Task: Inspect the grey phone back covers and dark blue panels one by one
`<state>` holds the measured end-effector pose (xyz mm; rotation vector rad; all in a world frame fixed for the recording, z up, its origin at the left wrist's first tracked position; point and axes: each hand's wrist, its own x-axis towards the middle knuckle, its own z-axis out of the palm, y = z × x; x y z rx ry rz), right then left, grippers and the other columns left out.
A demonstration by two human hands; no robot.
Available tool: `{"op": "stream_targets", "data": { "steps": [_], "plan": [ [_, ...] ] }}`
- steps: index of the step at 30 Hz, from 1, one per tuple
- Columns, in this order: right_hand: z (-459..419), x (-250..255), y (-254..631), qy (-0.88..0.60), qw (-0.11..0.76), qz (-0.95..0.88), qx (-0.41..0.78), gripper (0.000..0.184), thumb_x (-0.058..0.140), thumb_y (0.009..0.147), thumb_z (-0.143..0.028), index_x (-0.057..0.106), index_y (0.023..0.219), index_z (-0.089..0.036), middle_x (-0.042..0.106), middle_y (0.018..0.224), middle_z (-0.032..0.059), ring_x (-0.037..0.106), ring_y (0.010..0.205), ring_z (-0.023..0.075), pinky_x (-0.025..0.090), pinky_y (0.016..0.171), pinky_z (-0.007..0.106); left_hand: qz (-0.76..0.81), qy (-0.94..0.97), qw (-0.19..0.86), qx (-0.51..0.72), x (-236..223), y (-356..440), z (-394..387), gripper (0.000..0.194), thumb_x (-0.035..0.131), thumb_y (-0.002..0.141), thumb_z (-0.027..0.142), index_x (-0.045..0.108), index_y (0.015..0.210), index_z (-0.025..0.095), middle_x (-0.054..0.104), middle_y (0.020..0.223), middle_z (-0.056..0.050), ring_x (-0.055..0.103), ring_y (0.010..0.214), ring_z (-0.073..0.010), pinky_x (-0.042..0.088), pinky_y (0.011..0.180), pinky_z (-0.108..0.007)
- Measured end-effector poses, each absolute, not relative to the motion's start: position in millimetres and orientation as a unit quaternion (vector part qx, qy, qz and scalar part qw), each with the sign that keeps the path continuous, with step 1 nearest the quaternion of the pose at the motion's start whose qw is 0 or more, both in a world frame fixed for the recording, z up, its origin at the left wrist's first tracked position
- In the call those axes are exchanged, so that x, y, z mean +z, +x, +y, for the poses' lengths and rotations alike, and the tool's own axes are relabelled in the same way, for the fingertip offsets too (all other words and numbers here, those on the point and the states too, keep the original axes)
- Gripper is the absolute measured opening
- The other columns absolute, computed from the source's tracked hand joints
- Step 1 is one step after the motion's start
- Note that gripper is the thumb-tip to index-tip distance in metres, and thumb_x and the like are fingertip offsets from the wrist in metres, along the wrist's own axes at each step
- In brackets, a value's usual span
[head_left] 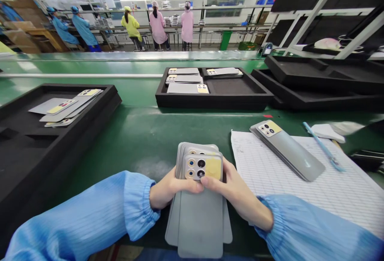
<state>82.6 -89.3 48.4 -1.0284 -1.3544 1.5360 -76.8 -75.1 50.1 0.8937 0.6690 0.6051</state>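
Observation:
A fanned stack of grey phone back covers (200,217) is between my two hands, close to the table's near edge. The top cover has a camera block with several lens rings and a yellow film patch. My left hand (177,185) grips the stack from the left, its thumb lying across the top cover below the lenses. From the right, my right hand (229,183) grips it too, thumb tip at the lower lens. The fingers under the stack are hidden. Right of my hands, another pile of phone back covers (288,149) rests on a lined paper sheet (250,165).
A black tray (216,100) with several covers stands ahead; another black tray (99,113) with covers is at left. Black trays (324,93) are stacked at right. A blue pen (324,145) lies on the paper. Several people work at benches beyond the green table (141,129).

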Motion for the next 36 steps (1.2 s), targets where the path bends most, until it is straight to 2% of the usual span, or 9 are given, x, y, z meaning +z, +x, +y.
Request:
{"op": "stream_targets", "data": {
  "steps": [4, 8, 13, 17, 19, 23, 27, 32, 36],
  "plan": [
    [-90, 45, 81, -0.429, 0.409, -0.518, 0.617, 0.034, 0.064, 0.072, -0.021, 0.053, 0.104, -0.023, 0.065, 0.102, -0.0006, 0.060, 0.093, 0.0165, 0.047, 0.078, 0.026, 0.327, 0.427, 0.796, 0.279, 48, -75, -76, 0.046, 0.064, 0.060, 0.014, 0.058, 0.106, 0.016, 0.066, 0.098, -0.006, 0.053, 0.102, -0.0274, 0.039, 0.087, -0.037],
    [-91, 41, 78, -0.447, 0.417, -0.502, 0.611, 0.030, 0.064, 0.074, -0.028, 0.055, 0.102, -0.023, 0.066, 0.100, -0.0012, 0.060, 0.090, 0.0152, 0.047, 0.076, 0.023, 0.331, 0.430, 0.793, 0.278, 46, -75, -77, 0.047, 0.063, 0.060, 0.011, 0.057, 0.107, 0.016, 0.064, 0.104, -0.005, 0.053, 0.102, -0.0252, 0.037, 0.089, -0.036],
    [-90, 41, 76, -0.459, 0.419, -0.491, 0.610, 0.026, 0.062, 0.076, -0.032, 0.058, 0.099, -0.022, 0.066, 0.095, -0.0017, 0.061, 0.088, 0.0142, 0.046, 0.076, 0.022, 0.308, 0.383, 0.828, 0.269, 44, -76, -78, 0.052, 0.063, 0.062, 0.010, 0.053, 0.112, 0.018, 0.066, 0.098, -0.004, 0.059, 0.091, -0.0203, 0.041, 0.084, -0.033],
    [-89, 42, 77, -0.440, 0.418, -0.456, 0.650, 0.026, 0.049, 0.084, -0.037, 0.056, 0.104, -0.022, 0.066, 0.097, 0.0005, 0.061, 0.089, 0.0157, 0.047, 0.077, 0.026, 0.315, 0.354, 0.840, 0.266, 45, -75, -79, 0.050, 0.063, 0.060, 0.011, 0.056, 0.109, 0.018, 0.067, 0.093, -0.004, 0.061, 0.077, -0.0170, 0.044, 0.074, -0.029],
    [-89, 42, 78, -0.427, 0.419, -0.461, 0.656, 0.024, 0.051, 0.084, -0.034, 0.055, 0.104, -0.022, 0.066, 0.098, 0.0002, 0.061, 0.089, 0.0158, 0.046, 0.077, 0.026, 0.322, 0.348, 0.840, 0.264, 45, -76, -79, 0.048, 0.063, 0.060, 0.011, 0.057, 0.108, 0.017, 0.068, 0.090, -0.004, 0.061, 0.075, -0.0162, 0.044, 0.073, -0.028],
    [-90, 40, 79, -0.432, 0.415, -0.502, 0.624, 0.032, 0.065, 0.071, -0.019, 0.055, 0.102, -0.022, 0.065, 0.096, -0.0014, 0.060, 0.089, 0.0155, 0.047, 0.075, 0.023, 0.324, 0.362, 0.833, 0.264, 46, -76, -78, 0.048, 0.062, 0.061, 0.011, 0.057, 0.108, 0.017, 0.067, 0.094, -0.005, 0.058, 0.090, -0.0207, 0.041, 0.083, -0.032],
    [-91, 38, 77, -0.459, 0.417, -0.516, 0.591, 0.029, 0.064, 0.071, -0.020, 0.055, 0.099, -0.019, 0.066, 0.093, -0.0001, 0.060, 0.085, 0.0160, 0.047, 0.074, 0.024, 0.333, 0.403, 0.804, 0.284, 46, -74, -79, 0.046, 0.062, 0.061, 0.009, 0.058, 0.107, 0.017, 0.065, 0.098, -0.004, 0.054, 0.099, -0.0220, 0.039, 0.086, -0.031],
    [-90, 38, 76, -0.461, 0.426, -0.522, 0.578, 0.025, 0.062, 0.075, -0.028, 0.057, 0.097, -0.020, 0.066, 0.093, -0.0004, 0.060, 0.085, 0.0144, 0.047, 0.074, 0.022, 0.324, 0.377, 0.819, 0.286, 46, -74, -81, 0.046, 0.061, 0.061, 0.008, 0.058, 0.106, 0.017, 0.066, 0.096, -0.003, 0.058, 0.091, -0.0188, 0.041, 0.082, -0.029],
    [-89, 39, 77, -0.455, 0.418, -0.502, 0.605, 0.026, 0.057, 0.080, -0.034, 0.056, 0.102, -0.021, 0.066, 0.096, -0.0004, 0.061, 0.089, 0.0149, 0.046, 0.074, 0.022, 0.314, 0.329, 0.849, 0.269, 45, -73, -82, 0.044, 0.062, 0.061, 0.010, 0.059, 0.105, 0.017, 0.068, 0.082, -0.003, 0.061, 0.075, -0.0157, 0.045, 0.073, -0.028]
  ]
}}
